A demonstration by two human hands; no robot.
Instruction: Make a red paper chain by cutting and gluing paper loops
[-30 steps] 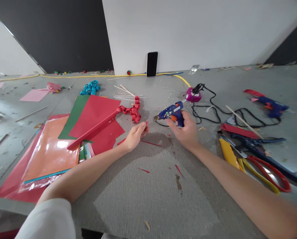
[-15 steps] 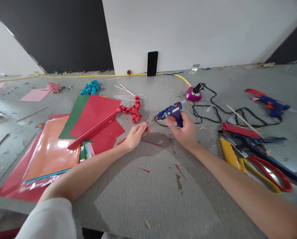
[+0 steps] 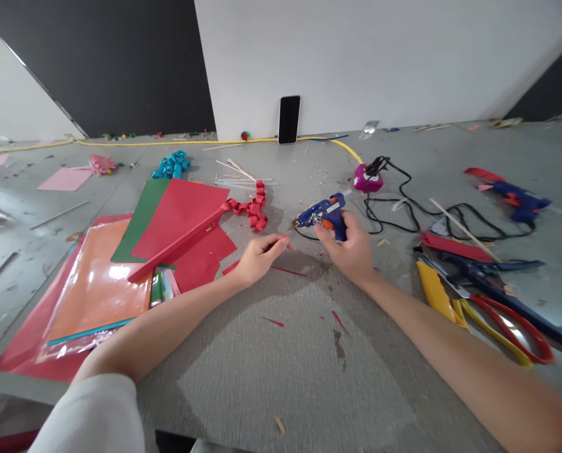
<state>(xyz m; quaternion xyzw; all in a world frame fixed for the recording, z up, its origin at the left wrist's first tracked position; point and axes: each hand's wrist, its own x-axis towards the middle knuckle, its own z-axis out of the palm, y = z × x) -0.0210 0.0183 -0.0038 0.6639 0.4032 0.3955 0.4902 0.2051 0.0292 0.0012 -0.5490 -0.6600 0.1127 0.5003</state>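
Left hand (image 3: 255, 259) has pushed its red strip (image 3: 281, 240) forward since a second ago — tip now nearly touching the glue gun (image 3: 323, 214) nozzle, fingers pinched on the strip. Right hand (image 3: 351, 248) stays wrapped on the gun grip, just above the table (image 3: 285, 377). Looks lined up for gluing — red chain (image 3: 253, 211) lies untouched just behind.
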